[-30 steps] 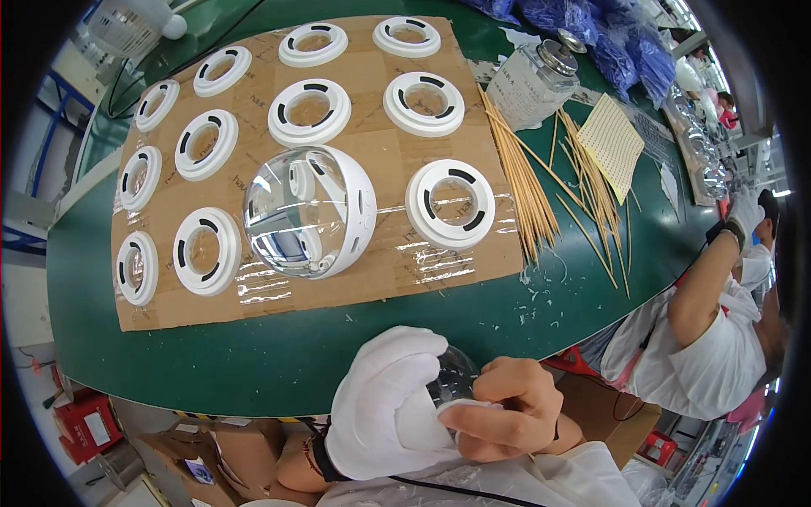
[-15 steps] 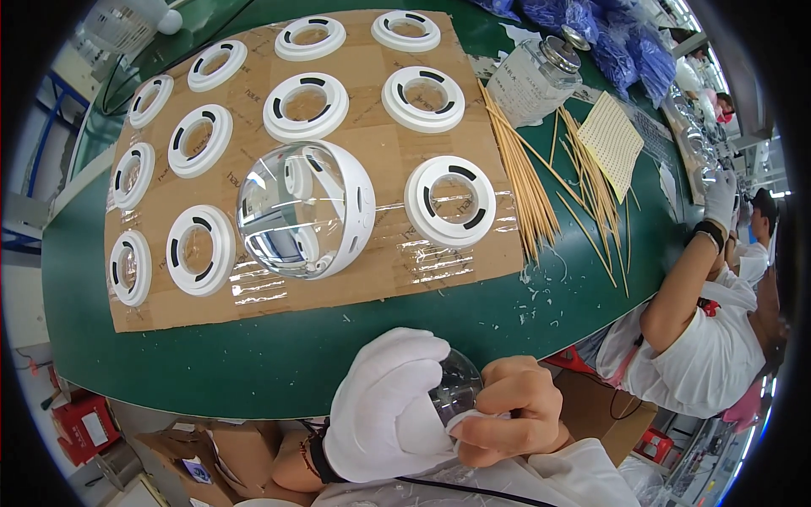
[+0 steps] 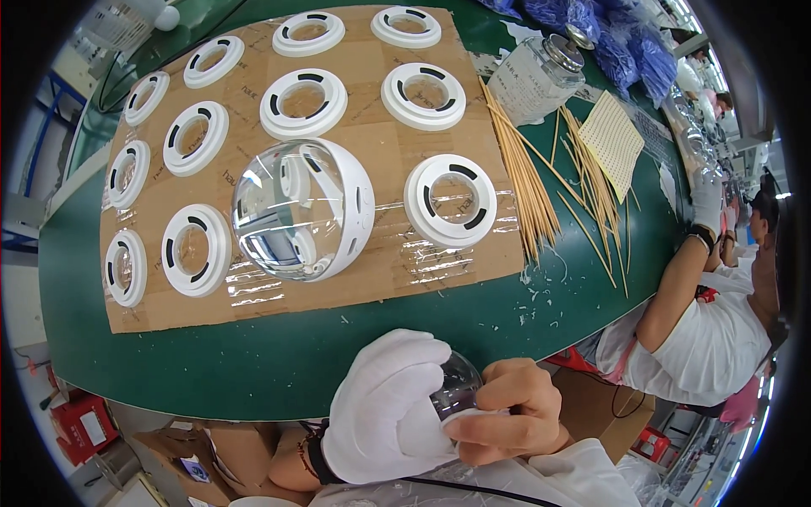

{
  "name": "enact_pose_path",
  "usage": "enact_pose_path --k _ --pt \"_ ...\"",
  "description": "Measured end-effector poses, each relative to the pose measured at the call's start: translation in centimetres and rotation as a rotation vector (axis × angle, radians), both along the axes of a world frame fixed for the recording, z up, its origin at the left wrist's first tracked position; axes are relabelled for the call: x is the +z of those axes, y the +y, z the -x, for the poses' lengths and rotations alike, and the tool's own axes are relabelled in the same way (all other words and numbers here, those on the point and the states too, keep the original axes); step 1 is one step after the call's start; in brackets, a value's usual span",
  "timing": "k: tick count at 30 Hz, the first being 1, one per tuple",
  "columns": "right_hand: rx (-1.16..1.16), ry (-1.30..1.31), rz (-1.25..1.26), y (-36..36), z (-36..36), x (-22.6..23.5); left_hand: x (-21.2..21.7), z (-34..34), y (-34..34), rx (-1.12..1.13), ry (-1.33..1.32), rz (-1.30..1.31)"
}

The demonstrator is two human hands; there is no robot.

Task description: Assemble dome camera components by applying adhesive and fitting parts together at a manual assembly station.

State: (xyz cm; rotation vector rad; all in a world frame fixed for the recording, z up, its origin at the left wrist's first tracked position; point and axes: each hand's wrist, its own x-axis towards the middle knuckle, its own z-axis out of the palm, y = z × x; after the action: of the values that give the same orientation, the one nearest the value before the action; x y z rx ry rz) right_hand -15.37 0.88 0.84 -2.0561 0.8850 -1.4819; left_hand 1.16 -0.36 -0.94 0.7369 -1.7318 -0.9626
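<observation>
- While the gloved left hand (image 3: 384, 406) cups a small clear dome (image 3: 457, 387) from the left, the bare right hand (image 3: 507, 414) pinches the dome's white rim from the right; both hands grasp it close to the body, below the near edge of the green table (image 3: 279, 363).
- Just beyond the hands, up the table, a cardboard sheet (image 3: 372, 152) carries one finished-looking clear dome seated in a white housing (image 3: 302, 209).
- Around that one lie eleven white rings (image 3: 450, 201) with no dome on them, so by my judgement the work is at an early stage: one piece assembled, one in hand, most left.
- Further right of the hands lie bamboo sticks (image 3: 528, 182) and a clear jar (image 3: 536, 78).
- At far right, a co-worker's gloved hand (image 3: 705, 198) rests on the table.
</observation>
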Motion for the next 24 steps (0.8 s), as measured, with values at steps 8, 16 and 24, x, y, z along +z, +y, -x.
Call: enact_pose_path --k 8,16,24 --pt "-0.009 0.012 0.004 0.02 0.02 -0.02 0.22 0.12 -0.08 0.006 0.02 -0.025" --pt "0.022 -0.011 0.017 0.1 0.23 -0.27 0.75 0.12 -0.12 0.006 0.012 -0.057" --pt "0.073 -0.017 0.088 -0.31 0.19 -0.62 0.61 -0.22 -0.17 -0.015 0.008 -0.083"
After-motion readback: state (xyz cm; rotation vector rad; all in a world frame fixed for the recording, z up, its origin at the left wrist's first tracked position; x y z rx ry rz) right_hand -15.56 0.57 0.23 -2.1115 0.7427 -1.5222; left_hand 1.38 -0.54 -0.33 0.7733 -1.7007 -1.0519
